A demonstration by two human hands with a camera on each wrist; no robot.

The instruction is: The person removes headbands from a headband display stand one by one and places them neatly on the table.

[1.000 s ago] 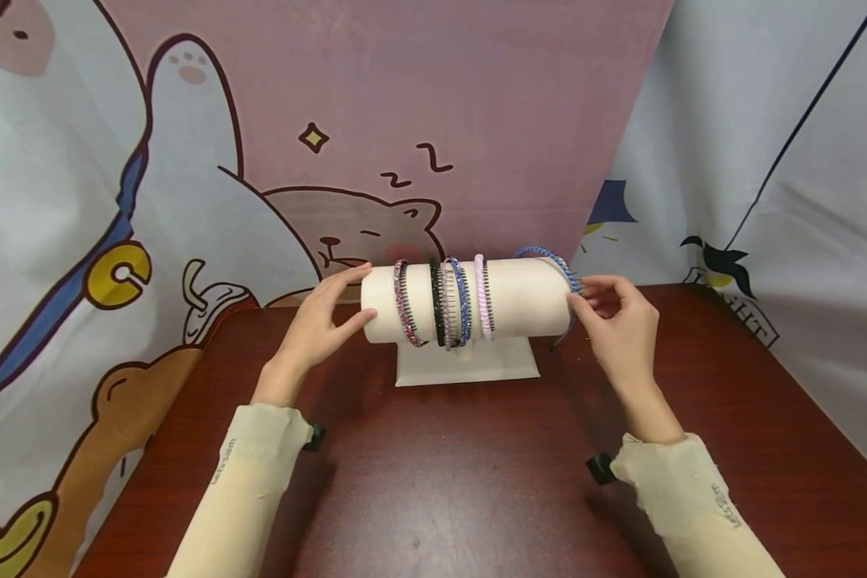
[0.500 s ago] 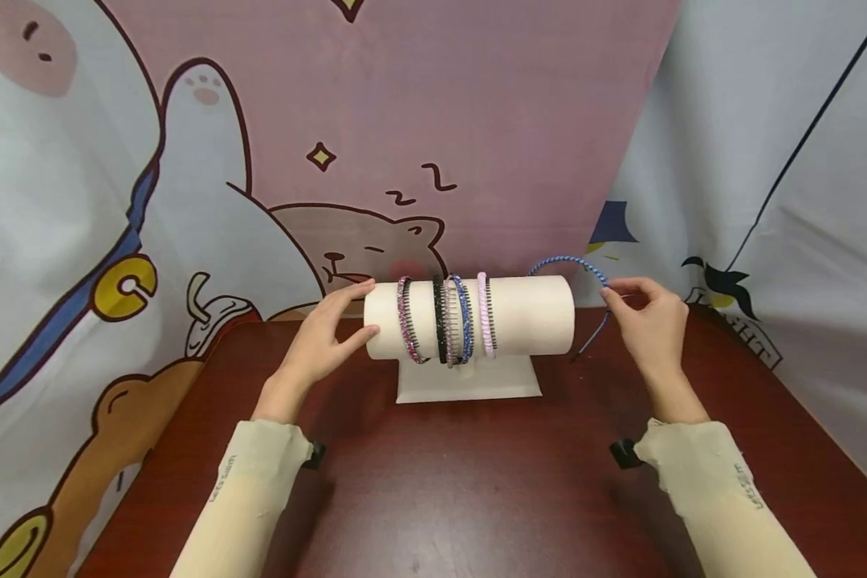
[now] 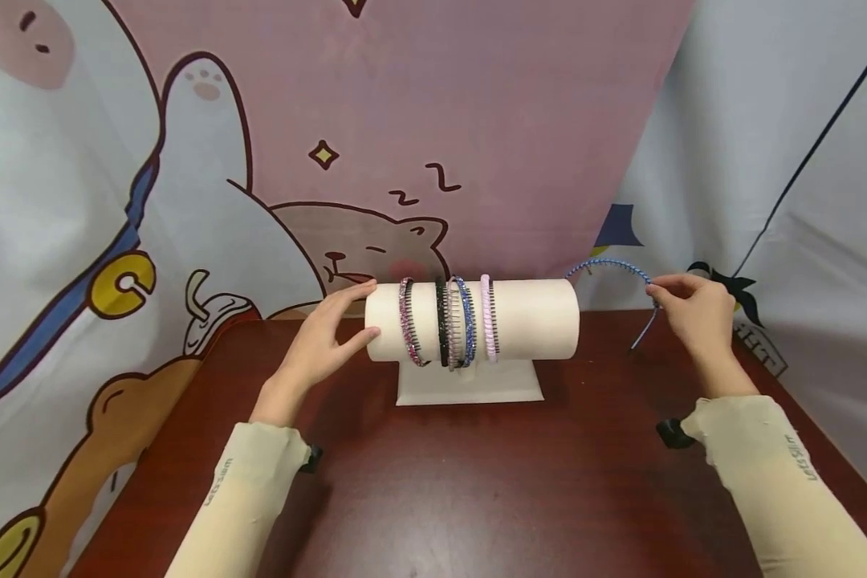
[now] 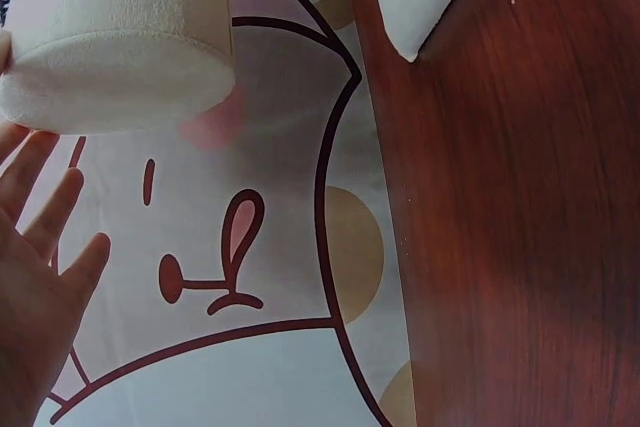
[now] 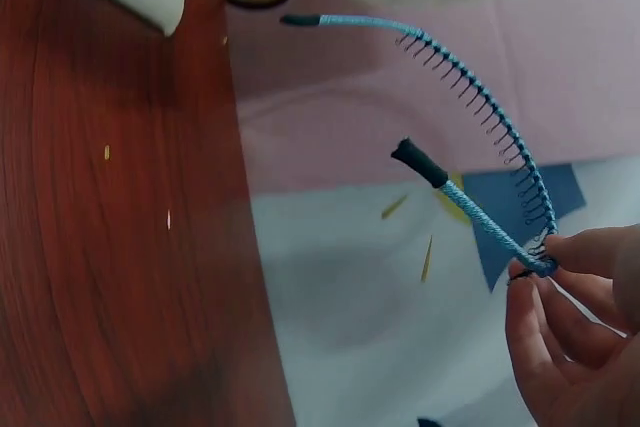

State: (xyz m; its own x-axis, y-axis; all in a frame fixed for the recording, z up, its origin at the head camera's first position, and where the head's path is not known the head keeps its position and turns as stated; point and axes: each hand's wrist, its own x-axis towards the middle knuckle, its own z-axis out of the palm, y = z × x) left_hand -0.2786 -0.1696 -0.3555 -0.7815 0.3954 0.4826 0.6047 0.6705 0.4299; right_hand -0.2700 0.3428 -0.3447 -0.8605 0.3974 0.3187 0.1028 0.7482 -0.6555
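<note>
My right hand [image 3: 697, 317] pinches a blue braided headband [image 3: 610, 262] between thumb and fingers, off the right end of a white display roll [image 3: 538, 321]. In the right wrist view the headband [image 5: 500, 127] has small comb teeth inside and dark tips; its two arms spread apart. My left hand [image 3: 318, 337] rests its fingertips at the roll's left end, thumb in front and forefinger on top. Its other fingers spread below the roll's end in the left wrist view. Around the roll sit a red-pink glitter headband [image 3: 406, 321], a light pink headband [image 3: 487, 321] and several others.
The roll stands on a white base [image 3: 470, 389] on a dark reddish wooden table [image 3: 477, 490]. Close behind hangs a cartoon-printed cloth [image 3: 535, 120], continuing along both sides.
The blue headband has come off the roll's right end and moved further right with my right hand. My left hand stays at the roll's left end.
</note>
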